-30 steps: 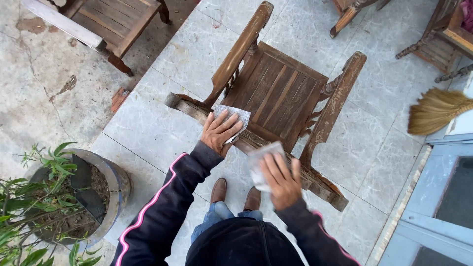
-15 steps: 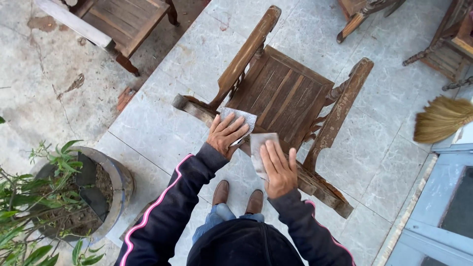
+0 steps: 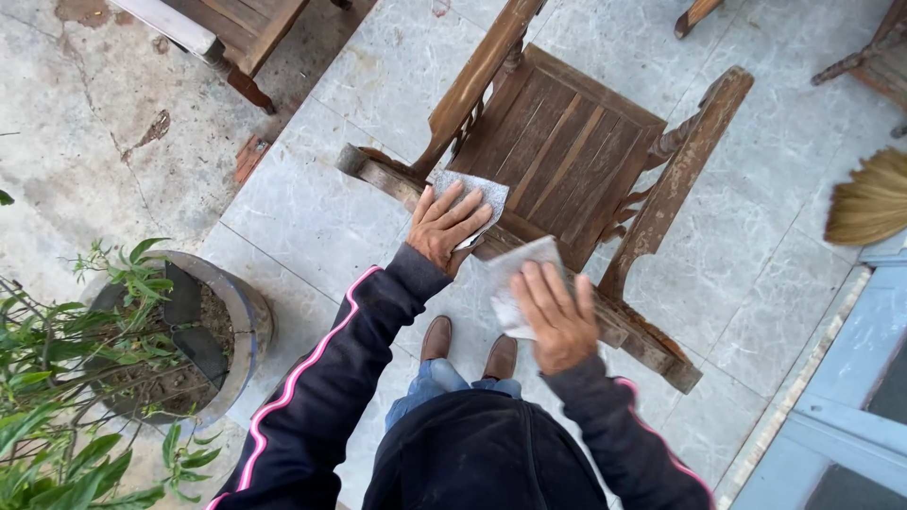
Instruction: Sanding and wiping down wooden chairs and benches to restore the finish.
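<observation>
A worn wooden armchair [image 3: 567, 142] stands on the tiled floor in front of me, seen from above. My left hand [image 3: 446, 227] presses a grey sheet of sandpaper [image 3: 482, 192] flat on the chair's top back rail [image 3: 378, 175]. My right hand [image 3: 556, 316] presses a second, paler sheet of sandpaper [image 3: 515, 274] on the same rail, further right. Both hands lie flat with fingers spread over the sheets. My brown shoes [image 3: 472, 348] show below the rail.
A round planter [image 3: 248, 321] with a leafy green plant [image 3: 66, 378] stands at the left. Another wooden chair [image 3: 222, 28] sits top left on cracked concrete. A straw broom [image 3: 874, 198] leans at the right by a pale blue door frame [image 3: 841, 397].
My right hand slid its sheet left along the rail toward my left hand, then back to the right. My left hand stayed in place. The view shifted slightly.
</observation>
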